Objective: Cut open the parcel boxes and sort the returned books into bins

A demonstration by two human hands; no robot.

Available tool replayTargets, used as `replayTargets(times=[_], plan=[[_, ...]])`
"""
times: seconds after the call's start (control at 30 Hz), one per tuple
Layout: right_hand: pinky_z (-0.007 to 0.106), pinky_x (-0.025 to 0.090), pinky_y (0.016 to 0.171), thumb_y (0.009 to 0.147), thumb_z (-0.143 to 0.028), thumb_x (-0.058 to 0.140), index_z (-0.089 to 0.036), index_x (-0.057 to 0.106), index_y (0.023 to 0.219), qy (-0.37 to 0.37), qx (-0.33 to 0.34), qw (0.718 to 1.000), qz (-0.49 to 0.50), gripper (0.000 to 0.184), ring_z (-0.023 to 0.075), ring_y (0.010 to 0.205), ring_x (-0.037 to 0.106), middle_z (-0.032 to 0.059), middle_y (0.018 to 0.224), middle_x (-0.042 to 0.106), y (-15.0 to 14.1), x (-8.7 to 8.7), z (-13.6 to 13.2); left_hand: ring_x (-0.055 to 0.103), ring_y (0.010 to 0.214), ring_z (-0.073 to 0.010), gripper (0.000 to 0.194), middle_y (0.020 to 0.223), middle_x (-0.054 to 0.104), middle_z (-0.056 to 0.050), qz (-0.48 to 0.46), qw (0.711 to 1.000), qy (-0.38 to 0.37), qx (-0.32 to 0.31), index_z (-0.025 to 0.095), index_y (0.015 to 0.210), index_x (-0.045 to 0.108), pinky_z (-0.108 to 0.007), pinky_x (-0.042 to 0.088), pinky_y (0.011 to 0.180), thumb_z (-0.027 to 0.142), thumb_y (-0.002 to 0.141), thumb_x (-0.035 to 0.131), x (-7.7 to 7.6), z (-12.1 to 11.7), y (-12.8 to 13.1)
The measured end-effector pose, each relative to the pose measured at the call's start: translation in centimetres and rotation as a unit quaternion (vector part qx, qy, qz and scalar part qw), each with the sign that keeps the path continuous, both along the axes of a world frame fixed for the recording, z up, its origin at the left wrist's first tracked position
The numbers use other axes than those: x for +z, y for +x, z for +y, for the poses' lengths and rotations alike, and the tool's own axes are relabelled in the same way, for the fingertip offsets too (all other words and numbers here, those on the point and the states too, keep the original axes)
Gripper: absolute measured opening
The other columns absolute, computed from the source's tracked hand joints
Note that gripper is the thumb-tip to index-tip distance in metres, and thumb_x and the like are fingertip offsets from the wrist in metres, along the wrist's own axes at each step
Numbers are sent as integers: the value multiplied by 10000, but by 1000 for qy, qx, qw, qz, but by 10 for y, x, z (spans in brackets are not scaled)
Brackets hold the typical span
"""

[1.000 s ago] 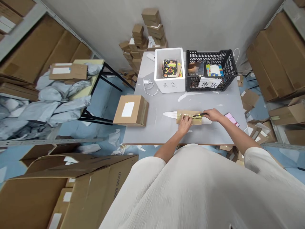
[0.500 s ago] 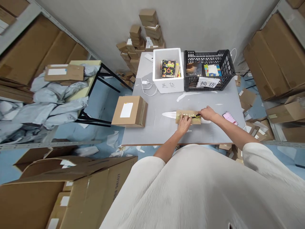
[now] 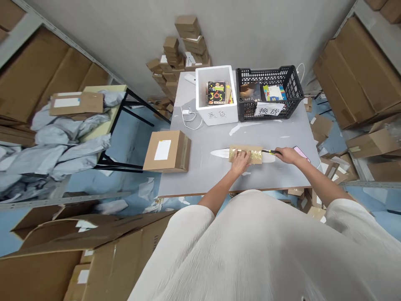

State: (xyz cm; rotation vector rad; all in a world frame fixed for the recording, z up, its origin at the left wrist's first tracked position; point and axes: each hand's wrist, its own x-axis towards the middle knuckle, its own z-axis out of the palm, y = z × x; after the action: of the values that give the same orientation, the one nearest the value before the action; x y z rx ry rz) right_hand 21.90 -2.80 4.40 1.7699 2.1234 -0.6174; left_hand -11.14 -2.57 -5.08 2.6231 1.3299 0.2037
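A small brown cardboard package [image 3: 256, 155] with shiny tape along it lies on the grey table [image 3: 206, 177], over a pale worn patch. My left hand [image 3: 240, 161] rests on the package, its fingers spread across the taped top. A yellow and black box cutter [image 3: 270, 151] is gripped in my right hand [image 3: 286, 155], just right of the package. The cutter's tip points left and reaches the package's right edge; whether it touches is too small to tell. Beyond my right hand lies a phone [image 3: 301, 153] with a pink screen, partly hidden by my wrist.
Toward the wall stand a white foam box [image 3: 219, 116] and a black plastic crate [image 3: 290, 106], both with books inside. A labelled carton [image 3: 163, 151] sits at the table's left edge. Grey mailing bags [image 3: 78, 142] cover the side table at left. An open carton [image 3: 125, 259] stands below left.
My right hand has drawn the box cutter to the right, from over the package to its right edge. My left hand stays on the package. The whole view has shifted slightly.
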Motion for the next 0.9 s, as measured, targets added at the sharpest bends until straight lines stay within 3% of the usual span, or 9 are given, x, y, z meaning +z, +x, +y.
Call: replayTargets(times=[0.17, 0.37, 0.57, 0.67, 0.77, 0.9], plan=[[365, 508, 820, 1135, -467, 420, -244, 690, 1450, 21, -72, 994, 81, 471, 315, 999, 757, 120, 1197, 832, 19, -16, -27, 604, 1409, -390, 653, 1525, 618, -206, -10, 999, -38, 19, 233, 1663, 490, -582, 310, 1318, 457, 1062, 617, 12, 9, 8], [418, 549, 1022, 1159, -446, 352, -248, 711, 1473, 53, -90, 981, 161, 516, 318, 1233, 718, 119, 1392, 782, 13, -30, -40, 600, 1424, -363, 500, 1648, 544, -193, -43, 996, -53, 58, 242, 1601, 537, -557, 379, 1254, 294, 1115, 430, 15, 31, 29], [379, 547, 982, 1132, -461, 500, -265, 671, 1560, 58, -71, 987, 134, 501, 309, 1175, 726, 136, 1327, 752, -1, -35, -43, 429, 1594, -364, 533, 1674, 519, -198, 4, 996, -84, 13, 220, 1525, 557, -589, 310, 1310, 162, 997, 596, 8, 59, 44], [372, 525, 977, 1120, -455, 533, -264, 679, 1558, 60, -48, 991, 108, 499, 313, 1173, 717, 140, 1298, 736, -8, -36, -42, 461, 1550, -385, 553, 1569, 589, -221, 26, 994, -104, 18, 201, 1501, 569, -618, 318, 1292, 169, 958, 666, 4, 65, 47], [378, 500, 988, 1119, -440, 532, -256, 675, 1560, 67, -38, 992, 96, 499, 315, 1181, 700, 147, 1306, 724, -14, -37, -40, 523, 1480, -363, 474, 1485, 632, -208, 16, 994, -103, 22, 211, 1467, 604, -579, 371, 1255, 179, 995, 621, 3, 64, 47], [377, 475, 996, 1124, -430, 526, -252, 660, 1573, 68, -43, 993, 91, 501, 318, 1203, 679, 152, 1309, 714, -26, -41, -36, 496, 1521, -362, 469, 1536, 609, -207, -9, 997, -78, 19, 214, 1534, 581, -556, 355, 1280, 261, 1071, 532, 2, 56, 45]])
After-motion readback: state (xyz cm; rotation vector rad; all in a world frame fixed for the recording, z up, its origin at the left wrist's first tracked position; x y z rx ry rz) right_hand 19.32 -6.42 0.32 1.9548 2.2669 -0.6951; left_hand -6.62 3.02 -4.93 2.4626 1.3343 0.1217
